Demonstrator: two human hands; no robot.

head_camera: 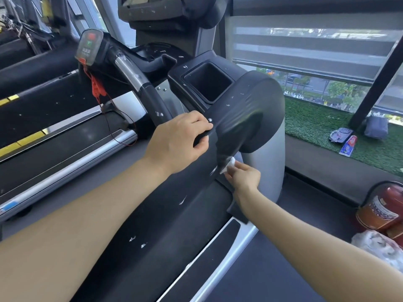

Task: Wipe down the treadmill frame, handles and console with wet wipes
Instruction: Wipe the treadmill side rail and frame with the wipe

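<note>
Right hand pinches a small balled white wet wipe in its fingertips, pressed against the lower outer edge of the black side arm of the treadmill, just under the rounded end housing. Left hand curls fingers over the arm's top edge, bracing, no wipe in it.

Progress, judging by surface: early to mid. The housing shows a smeared wet-looking streak, so probably wiped. White flecks dot the arm, the cup holder rim and the curved handle (paint or residue, can't tell). Those look undone. Console is mostly out of frame, state unknown.

Around: red safety clip and cord hang off the small control panel; they'd snag a wipe there. Fire extinguisher and a plastic bag sit on the floor to the right, near the hand.
</note>
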